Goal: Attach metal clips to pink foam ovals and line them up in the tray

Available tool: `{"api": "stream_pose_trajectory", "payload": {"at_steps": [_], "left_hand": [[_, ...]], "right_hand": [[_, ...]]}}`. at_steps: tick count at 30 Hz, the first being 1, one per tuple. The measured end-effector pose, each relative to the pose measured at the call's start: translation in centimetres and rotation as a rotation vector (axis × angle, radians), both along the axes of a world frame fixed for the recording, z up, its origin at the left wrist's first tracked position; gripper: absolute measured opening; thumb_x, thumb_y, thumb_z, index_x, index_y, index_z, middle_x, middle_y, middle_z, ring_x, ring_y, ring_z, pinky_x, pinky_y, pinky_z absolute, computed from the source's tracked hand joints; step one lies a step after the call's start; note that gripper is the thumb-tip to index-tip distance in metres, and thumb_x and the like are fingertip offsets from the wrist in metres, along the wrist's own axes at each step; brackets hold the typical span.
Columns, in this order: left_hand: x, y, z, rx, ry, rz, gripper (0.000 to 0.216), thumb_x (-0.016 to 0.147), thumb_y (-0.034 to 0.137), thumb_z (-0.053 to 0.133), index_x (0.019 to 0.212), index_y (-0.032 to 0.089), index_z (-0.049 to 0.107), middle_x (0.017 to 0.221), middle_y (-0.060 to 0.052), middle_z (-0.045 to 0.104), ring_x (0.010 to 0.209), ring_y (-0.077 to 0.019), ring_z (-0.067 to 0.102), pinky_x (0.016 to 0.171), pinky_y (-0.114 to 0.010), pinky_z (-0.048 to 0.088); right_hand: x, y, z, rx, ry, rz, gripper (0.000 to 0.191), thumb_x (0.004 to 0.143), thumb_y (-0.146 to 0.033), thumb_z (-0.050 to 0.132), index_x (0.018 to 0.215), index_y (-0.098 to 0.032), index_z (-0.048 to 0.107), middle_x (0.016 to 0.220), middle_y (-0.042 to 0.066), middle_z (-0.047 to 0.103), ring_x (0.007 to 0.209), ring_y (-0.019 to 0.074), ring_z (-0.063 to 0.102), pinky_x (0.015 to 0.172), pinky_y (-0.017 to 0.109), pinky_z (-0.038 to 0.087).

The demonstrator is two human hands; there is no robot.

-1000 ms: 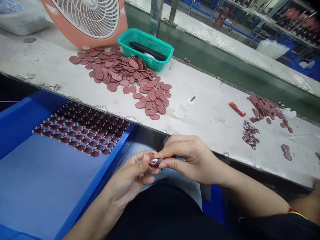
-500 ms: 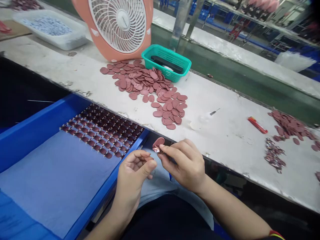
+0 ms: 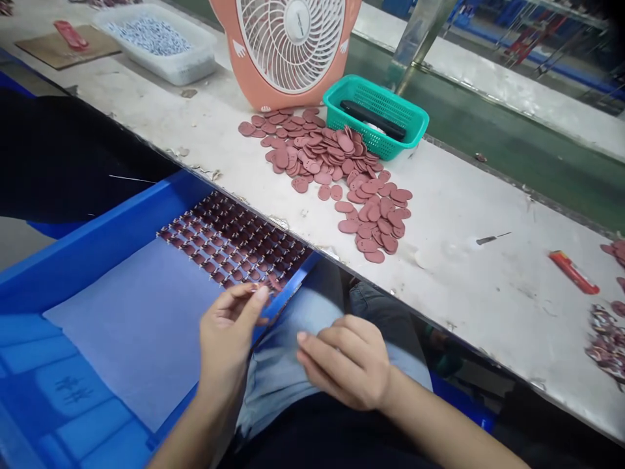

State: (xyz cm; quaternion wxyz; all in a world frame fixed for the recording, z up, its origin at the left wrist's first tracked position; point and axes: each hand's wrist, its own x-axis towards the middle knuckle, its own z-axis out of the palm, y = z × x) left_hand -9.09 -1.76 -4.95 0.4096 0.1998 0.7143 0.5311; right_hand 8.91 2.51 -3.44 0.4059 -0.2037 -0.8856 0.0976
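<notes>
My left hand point(image 3: 228, 333) reaches over the rim of the blue tray point(image 3: 92, 244), thumb and forefinger pinched on a maroon oval piece at the near right corner of the rows of finished pieces point(image 3: 234, 241). These rows lie on a pale blue sheet point(image 3: 131, 326) inside the tray. My right hand point(image 3: 347, 359) rests on my jeans with the fingers loosely bent and nothing in them. A heap of loose maroon ovals point(image 3: 336, 169) lies on the white bench point(image 3: 488, 286) beyond the tray.
A peach desk fan point(image 3: 288, 45) and a green basket point(image 3: 375, 117) stand behind the heap. A clear tub of small parts point(image 3: 156, 42) sits far left. A needle-tipped bottle point(image 3: 469, 244), an orange lighter point(image 3: 573, 272) and more pieces point(image 3: 608, 339) lie to the right.
The two hands have parted. The piece went from between both hands, through my right hand, down to the tray under my left hand. My right hand dropped to my lap. The view swung left.
</notes>
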Motion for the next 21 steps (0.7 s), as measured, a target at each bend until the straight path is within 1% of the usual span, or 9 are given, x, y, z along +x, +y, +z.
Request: {"api": "stream_pose_trajectory", "payload": {"at_steps": [3,5,7,9,12,15,17,19,21], "left_hand": [[-3.9,-0.5,-2.6,-0.173,0.243,-0.062,0.028,0.074,0.046,0.078,0.089,0.025,0.069,0.094,-0.005,0.074,0.096,-0.0278,0.069,0.077,-0.034,0.054],[-6.0,-0.9,-4.5,-0.313,0.385,-0.183,0.023,0.075,0.045,0.077,0.084,0.025,0.072,0.087,-0.007,0.076,0.093,-0.0313,0.069,0.086,-0.039,0.049],[-7.3,-1.2,-6.2,-0.455,0.49,-0.326,0.021,0.077,0.045,0.074,0.083,0.025,0.075,0.085,-0.008,0.076,0.093,-0.035,0.068,0.087,-0.045,0.048],[-7.9,-1.1,-7.6,-0.589,0.571,-0.446,0.026,0.082,0.047,0.07,0.092,0.023,0.076,0.088,-0.009,0.075,0.094,-0.0347,0.068,0.086,-0.049,0.049],[-8.2,-0.6,-8.8,-0.738,0.657,-0.574,0.034,0.091,0.047,0.062,0.109,0.019,0.069,0.1,-0.008,0.072,0.095,-0.0275,0.068,0.086,-0.051,0.052],[-8.3,-0.1,-9.6,-0.797,0.714,-0.657,0.035,0.094,0.046,0.059,0.114,0.019,0.066,0.109,-0.008,0.07,0.096,-0.0247,0.068,0.086,-0.048,0.054],[-8.5,0.0,-10.0,-0.802,0.747,-0.682,0.037,0.094,0.048,0.058,0.114,0.018,0.066,0.108,-0.008,0.071,0.095,-0.0245,0.068,0.086,-0.048,0.055],[-8.6,-0.1,-10.2,-0.773,0.781,-0.685,0.039,0.093,0.051,0.056,0.113,0.02,0.069,0.103,-0.009,0.074,0.093,-0.0273,0.07,0.081,-0.048,0.055],[-8.6,-0.2,-10.0,-0.698,0.818,-0.668,0.038,0.09,0.052,0.056,0.107,0.023,0.074,0.096,-0.011,0.079,0.088,-0.0331,0.073,0.071,-0.046,0.055]], "right_hand": [[1.2,-0.9,-0.1,-0.026,-0.012,0.012,0.016,0.086,-0.013,0.066,0.101,-0.011,0.067,0.067,0.003,0.07,0.055,0.0137,0.058,0.05,0.027,0.05],[2.1,-1.1,-0.5,-0.064,-0.036,-0.016,0.015,0.085,-0.011,0.066,0.1,-0.012,0.067,0.068,0.003,0.07,0.057,0.0142,0.058,0.052,0.028,0.051],[3.0,-1.0,-0.9,-0.091,-0.062,-0.051,0.016,0.085,-0.009,0.067,0.1,-0.012,0.067,0.071,0.004,0.071,0.059,0.0147,0.058,0.053,0.028,0.052],[3.9,-0.8,-1.2,-0.097,-0.078,-0.091,0.018,0.085,-0.007,0.067,0.102,-0.012,0.067,0.072,0.006,0.07,0.061,0.0155,0.058,0.054,0.029,0.051],[5.0,-0.3,-1.3,-0.083,-0.088,-0.146,0.022,0.084,-0.005,0.068,0.105,-0.012,0.067,0.072,0.006,0.069,0.062,0.016,0.058,0.056,0.03,0.052],[5.6,-0.1,-1.2,-0.069,-0.09,-0.186,0.023,0.084,-0.005,0.068,0.106,-0.013,0.067,0.072,0.006,0.069,0.061,0.0157,0.058,0.056,0.03,0.053],[5.9,-0.1,-1.1,-0.06,-0.087,-0.211,0.025,0.084,-0.005,0.068,0.107,-0.014,0.067,0.072,0.005,0.069,0.062,0.016,0.058,0.057,0.03,0.054],[6.6,-0.2,-0.7,-0.041,-0.082,-0.24,0.026,0.084,-0.005,0.068,0.108,-0.016,0.067,0.072,0.005,0.069,0.062,0.0162,0.059,0.057,0.03,0.054],[8.0,0.1,0.1,-0.002,-0.08,-0.289,0.028,0.085,-0.006,0.067,0.11,-0.017,0.067,0.073,0.004,0.068,0.063,0.0159,0.061,0.058,0.029,0.055]]}}
